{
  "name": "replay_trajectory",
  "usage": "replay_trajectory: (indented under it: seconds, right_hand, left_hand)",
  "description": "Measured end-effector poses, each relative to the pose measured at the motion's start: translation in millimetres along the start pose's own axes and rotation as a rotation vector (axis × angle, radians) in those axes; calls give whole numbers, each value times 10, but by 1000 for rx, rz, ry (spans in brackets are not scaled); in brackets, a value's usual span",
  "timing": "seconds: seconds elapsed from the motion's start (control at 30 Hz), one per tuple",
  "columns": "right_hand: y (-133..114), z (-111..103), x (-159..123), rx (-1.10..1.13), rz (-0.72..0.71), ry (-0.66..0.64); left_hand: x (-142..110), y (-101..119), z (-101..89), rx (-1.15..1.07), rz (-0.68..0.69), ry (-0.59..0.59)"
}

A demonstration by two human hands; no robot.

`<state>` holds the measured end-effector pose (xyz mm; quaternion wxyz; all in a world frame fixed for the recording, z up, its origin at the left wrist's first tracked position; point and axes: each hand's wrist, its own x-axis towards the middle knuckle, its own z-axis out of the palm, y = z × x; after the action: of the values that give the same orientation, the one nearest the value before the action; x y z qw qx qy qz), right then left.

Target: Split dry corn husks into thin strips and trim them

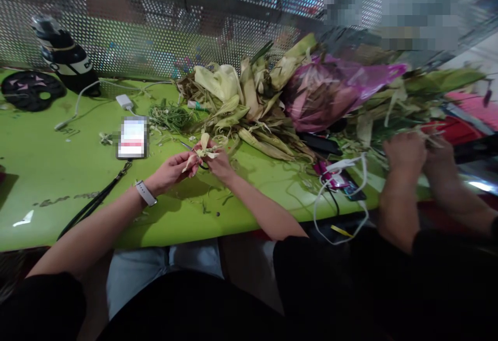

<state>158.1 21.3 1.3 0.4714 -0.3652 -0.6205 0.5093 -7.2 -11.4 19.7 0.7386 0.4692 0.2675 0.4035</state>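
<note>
Both hands meet above the green table, pinching a small pale piece of corn husk point(205, 146) shaped into loops and strips. My left hand point(179, 168) is closed on its lower left side. On its right side my right hand point(218, 163) has its fingers closed around the piece. A thin metal blade point(186, 146) sticks out to the left by the fingers, and a dark curved part shows beneath them; these look like scissors, though the hands hide most of them. Just behind lies a heap of dried corn husks point(252, 118), beside a bundle of green string point(171, 116).
A phone point(132, 141) on a black strap lies left, near a white charger point(124, 102), a black bottle point(68, 55) and a black fan-like disc point(33, 90). A pink plastic bag point(322, 92) sits among the husks. Right, a co-worker's hands point(406, 149) work near a cabled phone point(354, 185).
</note>
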Motion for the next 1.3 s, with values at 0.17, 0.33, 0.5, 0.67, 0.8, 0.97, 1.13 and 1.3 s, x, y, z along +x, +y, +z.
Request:
replay_trajectory:
  seconds: [0.17, 0.33, 0.5, 0.67, 0.8, 0.97, 1.13, 1.3]
  right_hand:
    - [-96, 36, -68, 111, -13, -53]
    - [-112, -66, -21, 270, -45, -156]
    - [-237, -323, 18, 299, 79, -708]
    - [-510, -481, -43, -95, -181, -809]
    - [-682, -462, -162, -490, -351, -544]
    - [-653, -357, -202, -700, -394, -370]
    - [-640, -314, -186, -611, -336, -407]
    - [-643, -299, -200, -716, -417, -441]
  left_hand:
    - [2, -54, 6, -40, -55, -115]
    - [-26, -4, 23, 9, -83, -184]
    - [-80, 116, 51, 312, -240, -552]
    - [-45, 43, 35, 378, -214, -419]
    - [33, -37, -59, 243, -82, -33]
    - [55, -22, -54, 92, 25, 169]
    - [40, -13, -3, 95, 88, 217]
    - [42, -17, -7, 75, 109, 268]
